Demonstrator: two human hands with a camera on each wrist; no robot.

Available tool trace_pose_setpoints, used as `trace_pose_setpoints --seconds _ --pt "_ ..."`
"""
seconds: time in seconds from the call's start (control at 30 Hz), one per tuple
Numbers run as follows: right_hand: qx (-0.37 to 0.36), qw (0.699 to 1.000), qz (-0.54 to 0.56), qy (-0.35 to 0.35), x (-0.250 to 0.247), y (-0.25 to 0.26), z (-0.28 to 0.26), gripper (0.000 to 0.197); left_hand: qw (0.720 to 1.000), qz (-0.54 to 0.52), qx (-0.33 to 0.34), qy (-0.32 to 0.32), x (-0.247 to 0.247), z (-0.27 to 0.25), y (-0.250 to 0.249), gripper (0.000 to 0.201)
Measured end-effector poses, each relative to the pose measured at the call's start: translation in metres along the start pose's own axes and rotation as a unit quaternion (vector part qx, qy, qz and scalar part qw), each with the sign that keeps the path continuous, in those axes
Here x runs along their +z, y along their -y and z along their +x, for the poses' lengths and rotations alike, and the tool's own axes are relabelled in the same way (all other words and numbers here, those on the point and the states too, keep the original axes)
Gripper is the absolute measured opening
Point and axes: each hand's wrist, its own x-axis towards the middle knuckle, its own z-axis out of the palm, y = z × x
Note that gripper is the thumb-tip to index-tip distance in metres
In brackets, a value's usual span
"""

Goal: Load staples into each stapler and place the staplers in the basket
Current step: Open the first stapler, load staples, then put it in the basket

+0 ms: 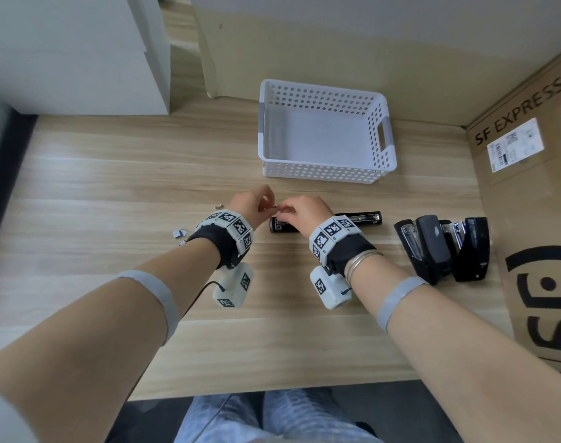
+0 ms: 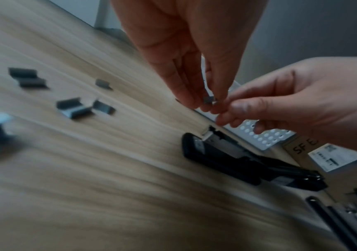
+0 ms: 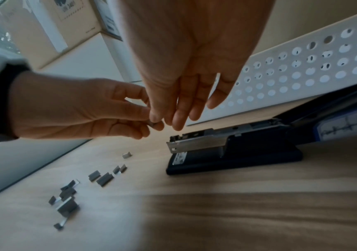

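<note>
Wood desk, white basket upper centre, cardboard box at right. Left hand and right hand are met mid-frame; staple strip pinched by both above opened stapler.

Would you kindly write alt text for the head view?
Both hands pinch a small staple strip above an opened black stapler on a wooden table; an empty white basket sits behind.
</note>
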Motion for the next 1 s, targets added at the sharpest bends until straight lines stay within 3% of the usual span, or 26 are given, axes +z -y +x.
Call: trace_pose_setpoints --seconds 0.13,0.23,0.33,0.4,0.57,0.67,0.77,1.0 --pt "0.015 0.997 0.067 -0.019 -0.004 -0.006 -0.001 0.021 0.997 -0.071 -0.03 0.014 0.004 0.007 -0.004 0.021" --pt "0.021 0.994 0.103 -0.039 -0.005 -0.01 -0.003 0.019 0.99 -0.129 -0.051 0.028 0.006 0.013 -0.005 0.006" --pt "0.027 0.989 0.134 -0.063 -0.005 -0.012 -0.004 0.019 0.983 -0.169 -0.049 0.044 0.007 0.016 -0.004 0.021" --pt "0.028 0.987 0.136 -0.076 -0.005 -0.013 -0.004 0.019 0.983 -0.171 -0.031 0.063 0.009 0.016 -0.005 0.021" --pt "0.022 0.992 0.093 -0.078 -0.006 -0.015 -0.003 0.017 0.993 -0.088 -0.003 0.074 0.015 0.015 -0.007 0.021" --pt "-0.002 0.999 -0.011 -0.031 -0.006 -0.014 -0.003 0.017 0.999 0.005 0.012 0.04 0.016 0.012 -0.003 0.02" --pt "-0.022 0.995 -0.099 0.001 -0.003 -0.013 -0.004 0.018 0.997 0.055 0.01 0.054 0.019 0.012 0.001 0.024" --pt "-0.019 0.993 -0.118 0.023 0.0 -0.01 -0.002 0.019 0.994 0.091 0.016 0.055 0.023 0.01 -0.001 0.024"
